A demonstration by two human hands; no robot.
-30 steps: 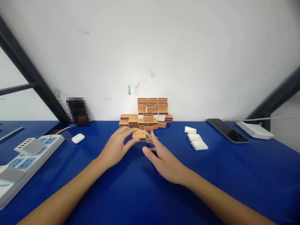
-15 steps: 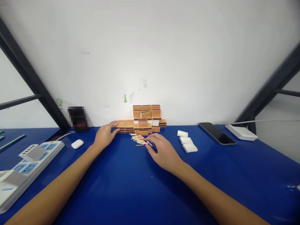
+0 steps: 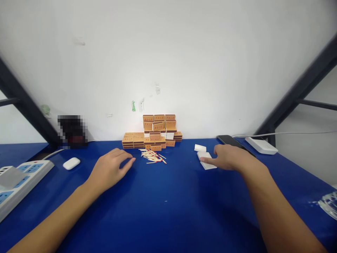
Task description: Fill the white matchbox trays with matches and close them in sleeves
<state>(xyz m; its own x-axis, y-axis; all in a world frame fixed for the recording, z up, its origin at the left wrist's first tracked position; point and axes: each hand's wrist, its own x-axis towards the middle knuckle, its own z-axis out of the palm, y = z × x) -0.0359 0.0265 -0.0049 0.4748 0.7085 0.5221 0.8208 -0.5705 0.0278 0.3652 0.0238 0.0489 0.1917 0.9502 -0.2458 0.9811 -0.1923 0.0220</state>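
My left hand (image 3: pixel 112 167) hovers over the blue table, left of a loose pile of matches (image 3: pixel 152 156). Its thumb and fingers are apart with nothing between them. Behind the pile, yellow-brown matchboxes (image 3: pixel 159 124) stand stacked against the wall, a lower block of them at the left. On the right, my right hand (image 3: pixel 228 157) reaches over small white blocks (image 3: pixel 206 155) that look like matchbox trays. Its thumb lies across them, apart from the index finger; the other fingers are partly hidden. One more white block (image 3: pixel 200 148) lies just behind.
A dark phone (image 3: pixel 229 140) and a white flat box (image 3: pixel 261 145) with a cable lie at the back right. At the left are a power strip (image 3: pixel 26 182), a white earbud case (image 3: pixel 71 163) and a blurred-out dark object (image 3: pixel 73 130). The wall (image 3: pixel 205 70) rises behind the table.
My right hand has left the matches and moved right to the white blocks. My left hand has come away from the matchbox stack, toward me. The view has shifted slightly right.
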